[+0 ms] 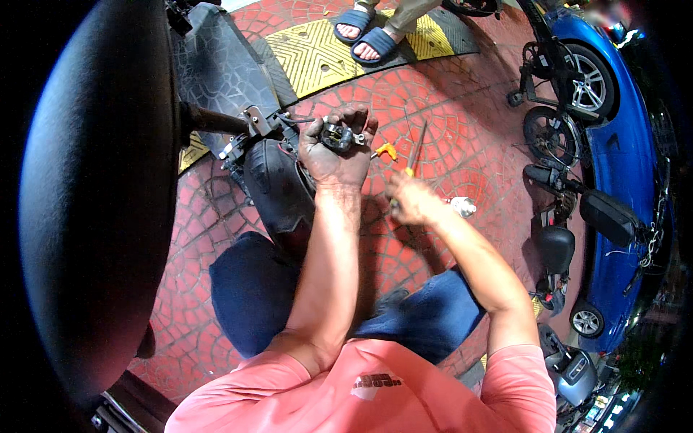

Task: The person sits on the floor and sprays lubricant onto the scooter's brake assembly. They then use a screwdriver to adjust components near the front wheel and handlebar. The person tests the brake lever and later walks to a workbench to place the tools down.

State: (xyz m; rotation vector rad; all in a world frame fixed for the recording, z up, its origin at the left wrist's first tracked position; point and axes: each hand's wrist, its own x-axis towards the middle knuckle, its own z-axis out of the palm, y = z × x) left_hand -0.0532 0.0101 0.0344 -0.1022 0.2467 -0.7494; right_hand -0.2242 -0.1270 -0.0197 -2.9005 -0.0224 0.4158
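Note:
My left hand [338, 155], palm up with grease-darkened fingers, holds a small round black mechanical part [336, 137] with a metal tab. A dark cable runs from beside it toward the wheel. My right hand [413, 198], a little blurred, is closed round a screwdriver [417, 153] with a yellow-and-dark handle, its long shaft pointing away from me. Left of my forearm is a black wheel under a fender [278, 184], next to a metal bracket [254, 121]. An orange-yellow handled tool [387, 151] lies on the paving between my hands.
A silvery object [463, 207] lies right of my right hand. A large black seat-like shape [101, 195] fills the left side. Ahead, a person in dark slippers [374, 45] stands on a yellow-black ramp [310, 54]. Parked bikes [552, 137] and a blue car [628, 180] line the right.

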